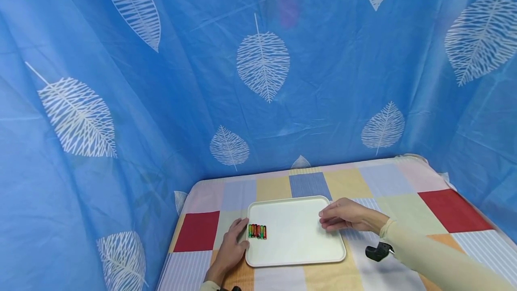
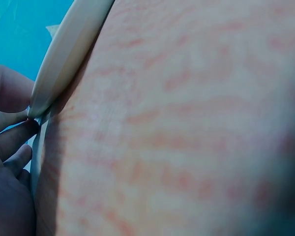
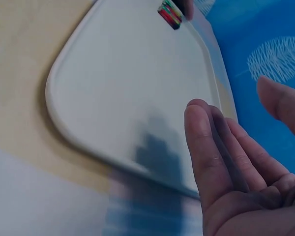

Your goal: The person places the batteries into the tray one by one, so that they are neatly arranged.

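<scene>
A white rectangular tray point(image 1: 296, 237) lies on the cloth. Several red and green batteries point(image 1: 257, 231) lie side by side in a row at its left edge; the right wrist view also shows these batteries point(image 3: 170, 14) at the tray's far end. My left hand point(image 1: 233, 247) rests at the tray's left rim, its fingertips and thumb touching the outside; the left wrist view shows the fingers against the rim point(image 2: 64, 54). Above the tray's right edge hovers my right hand point(image 1: 349, 214), fingers extended and thumb apart, holding nothing.
A patchwork-patterned cloth point(image 1: 387, 183) covers the table. Blue curtains point(image 1: 323, 102) with white leaf prints hang behind the table and along both sides. A black strap-like device point(image 1: 378, 252) is on the right wrist.
</scene>
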Demonstrator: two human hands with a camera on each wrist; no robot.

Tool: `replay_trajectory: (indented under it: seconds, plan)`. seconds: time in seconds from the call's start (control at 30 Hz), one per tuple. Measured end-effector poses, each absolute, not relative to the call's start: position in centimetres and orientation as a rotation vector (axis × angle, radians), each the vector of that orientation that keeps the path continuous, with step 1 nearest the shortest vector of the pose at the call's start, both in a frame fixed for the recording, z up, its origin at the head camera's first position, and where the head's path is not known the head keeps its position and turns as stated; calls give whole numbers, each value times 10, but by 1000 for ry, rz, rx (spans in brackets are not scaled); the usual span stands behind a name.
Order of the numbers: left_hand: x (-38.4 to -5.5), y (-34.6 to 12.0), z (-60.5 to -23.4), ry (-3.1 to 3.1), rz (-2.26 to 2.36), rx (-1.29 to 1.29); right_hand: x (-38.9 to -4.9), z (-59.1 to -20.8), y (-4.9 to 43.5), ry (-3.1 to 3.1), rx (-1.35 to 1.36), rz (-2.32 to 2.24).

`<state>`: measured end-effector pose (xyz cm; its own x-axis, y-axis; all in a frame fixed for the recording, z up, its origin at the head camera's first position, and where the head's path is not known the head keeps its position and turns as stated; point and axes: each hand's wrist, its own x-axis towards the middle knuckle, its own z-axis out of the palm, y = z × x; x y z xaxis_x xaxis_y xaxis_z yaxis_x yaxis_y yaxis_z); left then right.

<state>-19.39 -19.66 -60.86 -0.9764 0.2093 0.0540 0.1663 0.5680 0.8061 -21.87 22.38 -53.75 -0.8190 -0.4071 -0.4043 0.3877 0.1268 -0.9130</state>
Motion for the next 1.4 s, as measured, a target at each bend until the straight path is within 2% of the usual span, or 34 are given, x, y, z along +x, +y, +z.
replay_trajectory:
  seconds: [0.4, 0.8, 1.4]
  plan:
    - [-194, -196, -608, 2745, 1393, 319, -215, -530, 291, 1816, -14, -1757]
    - [-196, -195, -608, 2745, 1390, 319, -209, -525, 348, 1840, 102, -1781]
    - [-195, -195, -610, 2742, 1400, 328, -198, -551, 389, 1821, 188, -1800]
